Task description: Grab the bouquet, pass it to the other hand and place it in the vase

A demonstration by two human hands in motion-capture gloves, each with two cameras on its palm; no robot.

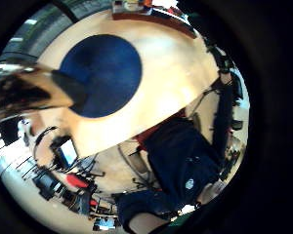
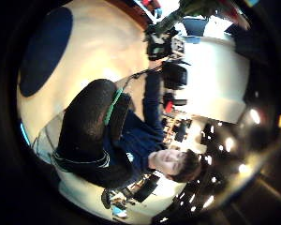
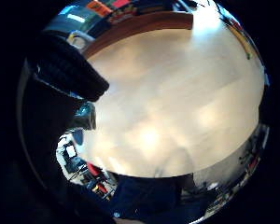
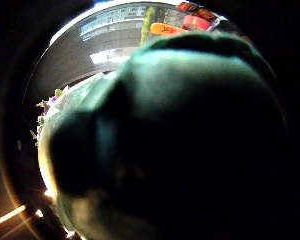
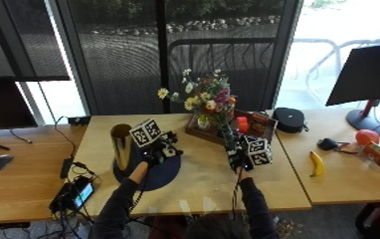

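Observation:
The bouquet [image 5: 208, 102] of mixed flowers stands upright above the table, its stems gripped by my right hand [image 5: 237, 158] near the table's middle. In the right thumb side palm view the green stems [image 4: 190, 125] fill the picture. A tall gold vase [image 5: 120, 145] stands upright on a round dark blue mat [image 5: 160, 174] at the left. My left hand [image 5: 155, 153] hovers just right of the vase, fingers relaxed and holding nothing. The vase [image 1: 24, 92] and the mat [image 1: 105, 73] also show in the left little finger side palm view.
A wooden tray [image 5: 259, 122] with a red object sits behind the bouquet. A black case [image 5: 289, 119], a banana [image 5: 316, 163], an orange ball [image 5: 367, 137] and a lamp [image 5: 369, 74] are to the right. Cables and a device [image 5: 77, 194] lie at the left.

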